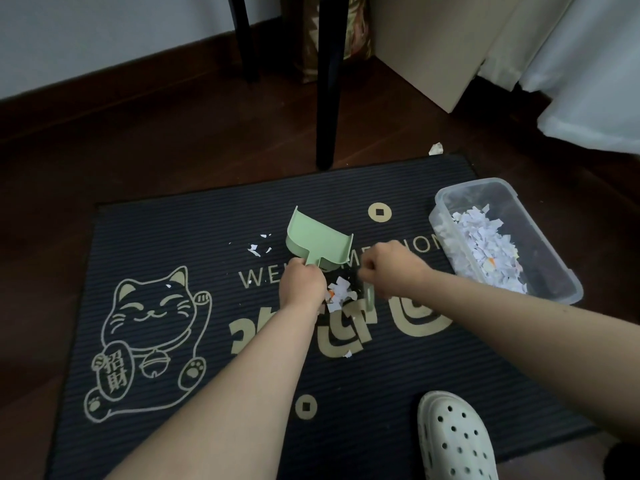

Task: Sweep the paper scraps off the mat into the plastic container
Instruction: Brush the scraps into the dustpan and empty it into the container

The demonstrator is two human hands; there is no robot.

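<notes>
Presently, left hand grips the dustpan handle to steady it; right hand grips the brush beside the scraps.

Both bare forearms reach forward and converge, the left from the lower left and the right from the right edge, bringing the two hands close together without touching. The left hand shows its back, wrist straight, with fingers curled downward round the handle of a green dustpan, whose pan lies just beyond the fingertips. The right hand is a knuckles-up fist with its fingers folded under round a brush handle, whose end sticks out just below the curled fingers on the side facing the left hand.
</notes>
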